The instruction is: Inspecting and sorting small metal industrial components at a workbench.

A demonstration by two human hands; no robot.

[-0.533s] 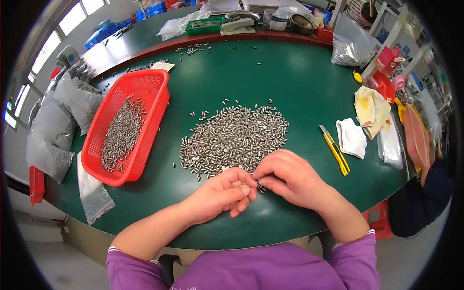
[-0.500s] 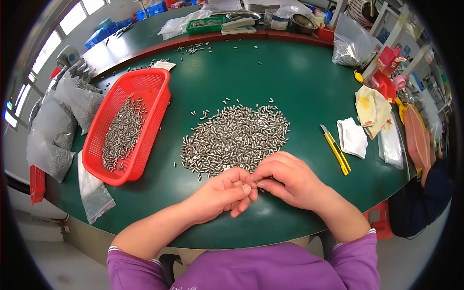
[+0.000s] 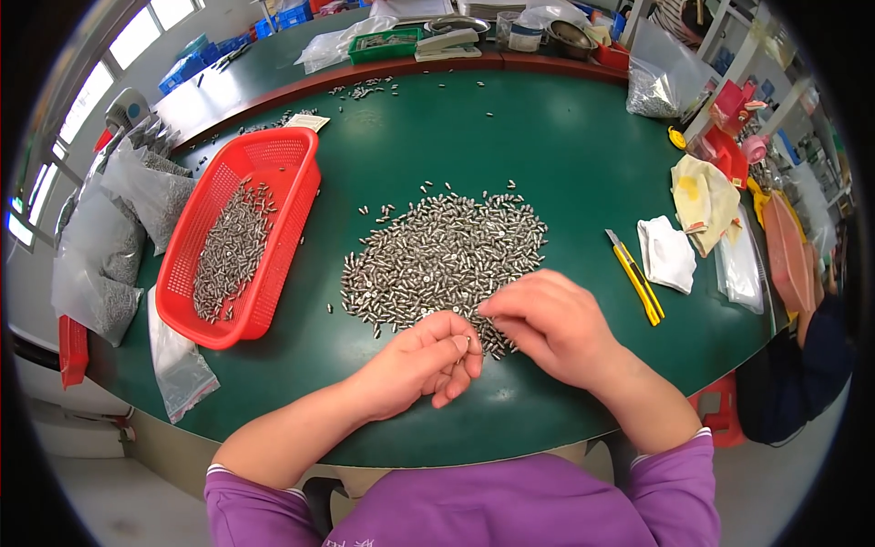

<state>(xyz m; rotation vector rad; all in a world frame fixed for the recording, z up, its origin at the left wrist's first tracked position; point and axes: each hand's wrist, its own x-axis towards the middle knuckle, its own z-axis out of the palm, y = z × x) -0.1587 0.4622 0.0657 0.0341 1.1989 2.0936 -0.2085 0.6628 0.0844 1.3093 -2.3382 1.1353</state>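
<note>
A heap of small silver metal parts [image 3: 442, 251], bullet-shaped, lies on the green table in front of me. At its near edge my left hand [image 3: 433, 360] is closed, palm turned up, with a small metal part [image 3: 468, 341] showing between thumb and forefinger. Whether more parts lie inside the curled fingers is hidden. My right hand [image 3: 556, 324] reaches over the heap's near right edge, its fingers bent and thumb a little apart from the forefinger; I see nothing between them.
On the left stands a red perforated basket [image 3: 296, 214] with more such parts, beside filled clear plastic bags [image 3: 96, 260]. To the right lie a yellow utility knife [image 3: 638, 278], a white cloth [image 3: 667, 255] and a cream glove [image 3: 704, 205]. A green tray [image 3: 386, 46] stands at the back.
My right hand has moved up and away from the left fingertips to the heap's edge. The left hand has stayed nearly in place, and a metal part now shows at its fingertips.
</note>
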